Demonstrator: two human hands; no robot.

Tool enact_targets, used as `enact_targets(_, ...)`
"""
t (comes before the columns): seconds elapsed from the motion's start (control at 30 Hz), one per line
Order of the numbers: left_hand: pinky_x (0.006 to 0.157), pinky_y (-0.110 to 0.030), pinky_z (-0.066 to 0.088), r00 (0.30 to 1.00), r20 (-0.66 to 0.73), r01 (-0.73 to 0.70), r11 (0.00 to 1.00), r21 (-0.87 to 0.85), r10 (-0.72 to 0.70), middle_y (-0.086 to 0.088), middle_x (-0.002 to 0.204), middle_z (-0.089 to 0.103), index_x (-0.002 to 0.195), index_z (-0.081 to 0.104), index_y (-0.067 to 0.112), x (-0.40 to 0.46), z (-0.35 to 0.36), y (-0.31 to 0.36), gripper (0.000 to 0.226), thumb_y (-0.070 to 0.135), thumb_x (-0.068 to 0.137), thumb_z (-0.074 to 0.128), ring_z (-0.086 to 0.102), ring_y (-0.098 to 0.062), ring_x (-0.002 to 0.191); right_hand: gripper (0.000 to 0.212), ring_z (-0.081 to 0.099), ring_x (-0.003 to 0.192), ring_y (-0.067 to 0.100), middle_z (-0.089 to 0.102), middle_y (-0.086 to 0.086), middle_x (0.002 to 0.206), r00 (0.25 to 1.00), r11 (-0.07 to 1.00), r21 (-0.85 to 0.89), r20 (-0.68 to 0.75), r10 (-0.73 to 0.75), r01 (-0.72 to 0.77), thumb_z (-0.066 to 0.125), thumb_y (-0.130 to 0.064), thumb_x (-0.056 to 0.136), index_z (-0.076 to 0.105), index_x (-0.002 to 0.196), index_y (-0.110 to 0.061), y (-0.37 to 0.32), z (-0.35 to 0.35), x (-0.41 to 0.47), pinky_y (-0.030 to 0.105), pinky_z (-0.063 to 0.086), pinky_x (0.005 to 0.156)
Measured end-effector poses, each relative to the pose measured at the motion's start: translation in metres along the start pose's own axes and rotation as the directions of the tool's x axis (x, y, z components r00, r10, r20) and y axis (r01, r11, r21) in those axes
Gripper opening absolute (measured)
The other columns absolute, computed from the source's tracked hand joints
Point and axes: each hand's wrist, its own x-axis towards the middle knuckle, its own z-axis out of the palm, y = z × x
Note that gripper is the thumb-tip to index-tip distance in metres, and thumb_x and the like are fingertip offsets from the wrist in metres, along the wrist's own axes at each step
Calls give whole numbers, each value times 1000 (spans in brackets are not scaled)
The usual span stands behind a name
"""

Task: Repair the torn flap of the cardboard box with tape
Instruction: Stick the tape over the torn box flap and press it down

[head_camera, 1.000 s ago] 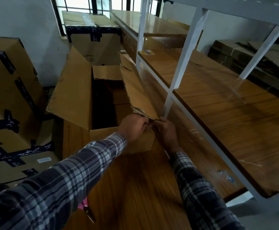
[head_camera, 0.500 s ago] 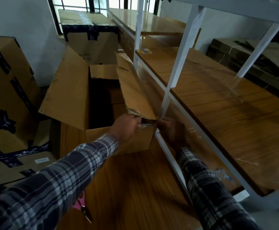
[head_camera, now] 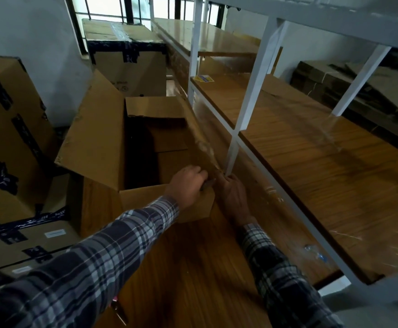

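An open cardboard box (head_camera: 146,202) stands on a wooden table (head_camera: 193,268), its left flap (head_camera: 91,138) spread outward. The torn right flap (head_camera: 193,124) stands almost on edge against the shelf frame, with shiny clear tape (head_camera: 205,147) wrinkled along its edge. My left hand (head_camera: 188,185) is closed on the flap's near end at the box's near right corner, from the inner side. My right hand (head_camera: 233,195) holds the same end from the outer side, beside a white post. The fingertips of both hands are hidden by the cardboard.
A white metal shelf frame (head_camera: 247,102) with wooden boards runs along the right, touching the box. Taped cardboard boxes (head_camera: 15,143) are stacked on the left and another box (head_camera: 127,62) stands behind. Pink-handled scissors (head_camera: 117,306) lie near the table's front edge.
The torn flap has swung from leaning in over the box to nearly upright against the shelf. Both hands stayed at its near end, and the view has shifted slightly.
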Motion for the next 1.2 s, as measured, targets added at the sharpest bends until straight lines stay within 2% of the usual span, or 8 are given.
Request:
enact_targets(0.13,77,-35,44,999,-22,-28,999,15,29,-5,104,61,106,66,15,-1,0,-1,14,16,102,52,56,-24,98,72,74,80,22,77,9,108,980,947,255,67,186,-197,62,-19,106,23,166,-17,-4,-5,3,30,59,65)
enact_targets(0.27,78,-32,43,999,-14,-47,999,23,47,-4,108,61,110,66,15,-3,-4,-3,17,17,104,50,54,-22,101,68,73,77,18,75,6,100,991,988,96,71,112,-118,68,-17,102,34,161,-15,-2,-16,14,7,35,56)
enact_targets(0.37,79,-29,41,998,20,-53,998,45,52,-4,112,61,116,64,16,-4,-8,-5,20,20,106,47,53,-20,101,62,73,77,23,75,8,99,987,986,97,102,127,-136,67,-12,101,40,156,-10,2,-12,18,17,44,56)
enact_targets(0.67,88,-30,41,995,90,-49,991,128,38,-6,131,58,136,58,17,-30,-42,-45,32,18,105,53,52,-24,121,56,48,148,26,49,6,162,803,663,453,364,472,-596,56,-17,108,39,161,-15,-62,-8,60,47,43,120)
enact_targets(0.83,100,-36,47,994,105,-16,995,100,6,-5,139,57,143,57,21,-45,-56,-62,37,19,106,54,52,-24,127,58,43,149,31,49,15,158,893,989,-8,428,137,-147,53,-5,107,34,162,-8,-94,-8,61,42,27,128)
enact_targets(0.93,89,-33,45,994,112,-25,996,87,15,-4,126,59,137,60,22,-50,-57,-69,32,19,106,52,53,-23,117,32,47,140,30,64,12,136,816,906,-355,578,19,230,52,-10,106,58,137,-7,-102,-2,52,46,22,130)
enact_targets(1.0,83,-30,38,992,121,-35,996,76,26,-3,123,60,135,62,21,-51,-57,-71,30,19,107,51,53,-22,114,25,53,129,28,71,9,123,815,870,-436,575,71,232,52,-16,108,61,131,-11,-106,1,47,41,40,114)
enact_targets(1.2,83,-31,39,993,113,-25,999,44,20,-5,124,61,132,63,20,-51,-52,-73,29,19,107,49,53,-23,114,18,65,106,20,73,-4,100,809,737,-524,585,-54,427,50,-26,108,68,110,-25,-102,-7,60,44,33,118)
